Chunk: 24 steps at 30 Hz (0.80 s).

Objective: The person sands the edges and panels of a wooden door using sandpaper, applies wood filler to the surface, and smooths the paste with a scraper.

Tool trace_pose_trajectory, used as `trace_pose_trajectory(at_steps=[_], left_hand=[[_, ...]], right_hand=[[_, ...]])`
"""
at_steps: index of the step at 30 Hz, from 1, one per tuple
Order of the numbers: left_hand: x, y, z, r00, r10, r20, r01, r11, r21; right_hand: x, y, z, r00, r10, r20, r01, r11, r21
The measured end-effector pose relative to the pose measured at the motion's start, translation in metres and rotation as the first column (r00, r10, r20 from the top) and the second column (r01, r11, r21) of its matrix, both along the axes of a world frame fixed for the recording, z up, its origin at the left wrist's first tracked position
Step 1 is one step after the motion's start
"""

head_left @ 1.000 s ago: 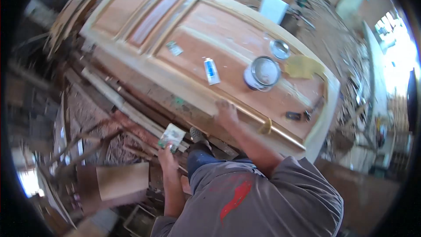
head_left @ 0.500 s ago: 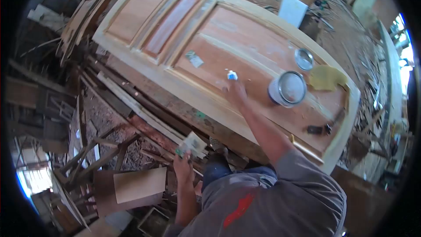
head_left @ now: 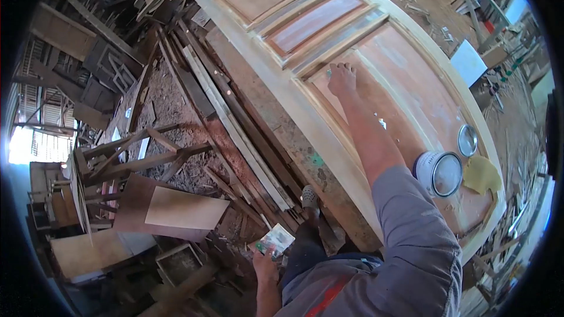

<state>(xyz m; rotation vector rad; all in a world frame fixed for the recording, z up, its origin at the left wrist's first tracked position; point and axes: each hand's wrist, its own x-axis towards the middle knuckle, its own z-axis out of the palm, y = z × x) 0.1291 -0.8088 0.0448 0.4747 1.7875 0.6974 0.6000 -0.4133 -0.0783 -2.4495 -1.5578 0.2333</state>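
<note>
My left hand grips a flat, pale, smeared piece with green marks, low beside my leg. Over the large panel of a wooden door, my right hand has its fingers curled down on a small green-marked card, mostly hidden beneath them. A small white-and-blue item lies on the panel behind that hand. Farther right are an open can, a round metal lid and a yellow sheet.
Long wooden strips run beside the door's near edge. Brown and tan boards lie at lower left, near a wooden frame. A white board stands beyond the door. My shod foot shows below its near edge.
My right hand has left the white-and-blue item and moved along the panel to the green-marked card. My left hand still holds its piece. The view has turned, shifting the door rightward.
</note>
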Motion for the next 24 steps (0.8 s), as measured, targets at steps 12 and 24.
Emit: trace_pose_trajectory(at_steps=[12, 24], left_hand=[[0.003, 0.041, -0.036, 0.866, -0.419, -0.273, 0.491, 0.813, 0.313], [0.153, 0.068, 0.035, 0.88, -0.401, 0.255, 0.359, 0.913, 0.195]], right_hand=[[-0.001, -0.135, 0.097, 0.852, -0.066, -0.519, 0.209, 0.952, 0.223], [-0.009, -0.465, 0.191, 0.88, 0.032, -0.474, 0.211, 0.868, 0.45]])
